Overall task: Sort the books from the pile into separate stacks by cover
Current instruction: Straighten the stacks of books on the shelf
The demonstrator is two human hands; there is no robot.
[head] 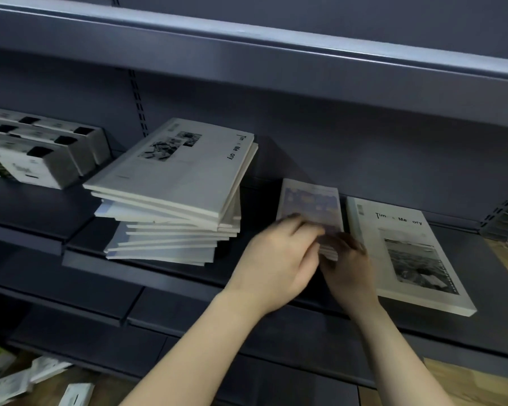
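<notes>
A tall, untidy pile of books (pixel 173 200) lies on the dark shelf (pixel 276 159), its top book white with a black-and-white photo. To its right a small stack with a purple-blue cover (pixel 311 203) rests on the shelf. My left hand (pixel 279 259) lies on that stack's near left side, fingers over its cover. My right hand (pixel 346 259) grips its near right corner. Right of it lies a white book with a seaside photo (pixel 405 250).
White boxes (pixel 35 148) with black cut-outs stand at the shelf's left end. An upper shelf (pixel 247 45) overhangs. Lower shelf boards (pixel 188 323) jut out below. Loose white packets (pixel 18 379) lie on the floor at bottom left.
</notes>
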